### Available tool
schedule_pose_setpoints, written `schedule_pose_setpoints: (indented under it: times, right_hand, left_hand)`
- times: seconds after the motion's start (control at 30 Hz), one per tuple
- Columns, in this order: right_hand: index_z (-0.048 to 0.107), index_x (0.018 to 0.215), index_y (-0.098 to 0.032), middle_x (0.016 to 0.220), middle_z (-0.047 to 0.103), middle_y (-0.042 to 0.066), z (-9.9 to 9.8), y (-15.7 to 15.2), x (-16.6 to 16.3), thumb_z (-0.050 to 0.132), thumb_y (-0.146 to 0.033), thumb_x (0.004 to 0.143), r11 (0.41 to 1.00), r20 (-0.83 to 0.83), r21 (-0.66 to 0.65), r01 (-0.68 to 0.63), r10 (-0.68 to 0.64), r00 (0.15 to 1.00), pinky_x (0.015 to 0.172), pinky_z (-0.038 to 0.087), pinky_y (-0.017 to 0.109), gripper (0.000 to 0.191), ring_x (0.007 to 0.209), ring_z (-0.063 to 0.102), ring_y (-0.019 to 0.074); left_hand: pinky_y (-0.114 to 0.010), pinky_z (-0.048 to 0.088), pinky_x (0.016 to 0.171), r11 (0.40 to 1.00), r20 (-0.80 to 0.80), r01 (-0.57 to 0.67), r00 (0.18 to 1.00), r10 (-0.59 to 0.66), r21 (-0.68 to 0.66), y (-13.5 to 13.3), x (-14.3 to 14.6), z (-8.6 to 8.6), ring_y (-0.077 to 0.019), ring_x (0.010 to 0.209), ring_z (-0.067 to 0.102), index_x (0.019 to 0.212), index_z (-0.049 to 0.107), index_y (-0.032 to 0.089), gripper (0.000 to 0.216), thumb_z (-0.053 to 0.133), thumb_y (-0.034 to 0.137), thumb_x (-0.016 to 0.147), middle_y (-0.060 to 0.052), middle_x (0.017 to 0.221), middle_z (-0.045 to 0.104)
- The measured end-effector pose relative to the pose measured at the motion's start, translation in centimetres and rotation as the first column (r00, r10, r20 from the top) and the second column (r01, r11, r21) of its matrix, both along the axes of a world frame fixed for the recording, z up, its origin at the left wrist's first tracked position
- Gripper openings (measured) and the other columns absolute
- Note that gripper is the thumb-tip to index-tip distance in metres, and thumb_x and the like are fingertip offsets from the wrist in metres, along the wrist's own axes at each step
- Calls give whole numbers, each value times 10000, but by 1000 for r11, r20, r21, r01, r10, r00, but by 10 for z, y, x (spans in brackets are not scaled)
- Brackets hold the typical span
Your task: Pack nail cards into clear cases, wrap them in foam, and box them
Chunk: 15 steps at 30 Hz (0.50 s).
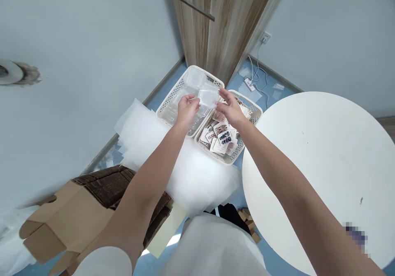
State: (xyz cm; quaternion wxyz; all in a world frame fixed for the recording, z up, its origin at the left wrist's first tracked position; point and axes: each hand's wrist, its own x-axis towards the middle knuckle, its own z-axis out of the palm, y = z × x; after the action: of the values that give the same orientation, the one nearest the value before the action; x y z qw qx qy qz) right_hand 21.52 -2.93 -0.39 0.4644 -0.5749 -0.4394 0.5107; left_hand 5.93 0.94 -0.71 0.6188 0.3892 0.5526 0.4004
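Note:
A clear plastic box (pixel 208 95) is held up between my two hands, above the place where two baskets meet. My left hand (pixel 187 112) pinches its left edge between thumb and fingers. On the opposite edge, the fingers of my right hand (pixel 231 109) grip it. Below my left hand, a cream basket (pixel 169 103) holds several similar clear boxes (pixel 195 78). Under my right hand, a second cream basket (pixel 255 113) contains cards of press-on nails (pixel 225 137), among them one with dark blue nails on top.
White foam sheets (pixel 197 173) lie in front of the baskets. Cardboard boxes (pixel 68 218) stand at lower left. A round white table (pixel 324 156) is on the right. Behind the baskets are a wooden cabinet (pixel 216 29) and a power strip (pixel 249 84) with cables on the floor.

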Motion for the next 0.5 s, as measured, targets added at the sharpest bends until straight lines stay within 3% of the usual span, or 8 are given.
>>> schedule_pose_setpoints:
  times: [0.17,0.3,0.5]
  right_hand:
    - [415,1197,-267,1308,398,43,18,-48,-4,592,-298,695,996,-24,9,88,-88,996,859,451,380,533,1034,513,191]
    - [482,1095,-253,1215,483,43,38,-103,8,581,-346,707,975,-43,-30,221,-223,974,779,487,338,411,846,580,143]
    - [538,960,-214,1028,574,47,71,-208,40,559,-404,718,900,-15,-82,428,-431,902,750,484,335,308,747,588,131]
  left_hand:
    - [-319,467,739,997,48,60,997,-59,-38,-36,-3,19,-136,760,599,1005,429,184,401,593,284,653,-13,817,575]
    - [-308,472,709,977,170,189,971,-170,-101,-73,5,35,-116,685,598,978,450,180,404,620,258,621,7,773,582]
    - [-304,472,673,872,225,478,866,-447,-106,-148,40,56,-152,705,618,975,480,194,392,635,273,623,38,662,542]
